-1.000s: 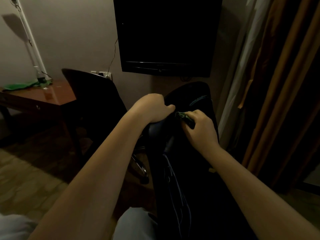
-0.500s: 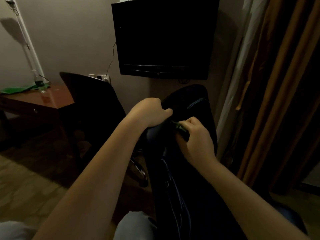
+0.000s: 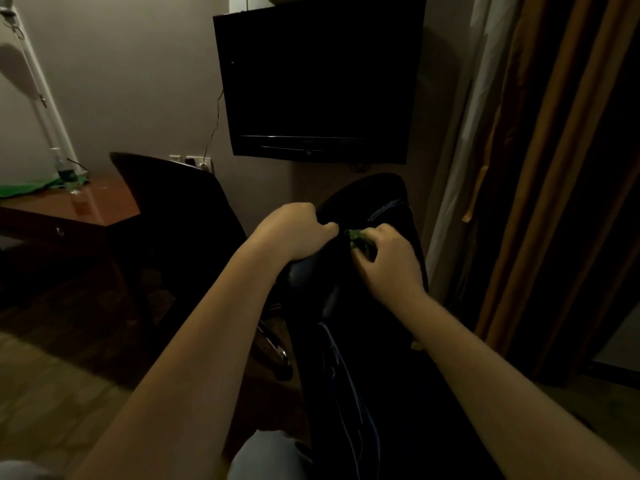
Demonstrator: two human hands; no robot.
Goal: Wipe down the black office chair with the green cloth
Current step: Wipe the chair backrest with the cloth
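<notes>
Right hand (image 3: 388, 261) pinches crumpled green cloth (image 3: 356, 235) against padded black office chair (image 3: 362, 197), just right of left hand (image 3: 294, 230) (curled round chair's edge). Chair's long axis runs away from the person.

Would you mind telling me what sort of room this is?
Likely a hotel room, though I can't be sure: a wall-mounted television, long brown curtains and a wooden desk.

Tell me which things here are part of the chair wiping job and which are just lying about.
In the job: black office chair, green cloth, left hand gripping the chair, right hand holding the cloth.
Lying about: television, wooden desk, second chair, curtains.
</notes>
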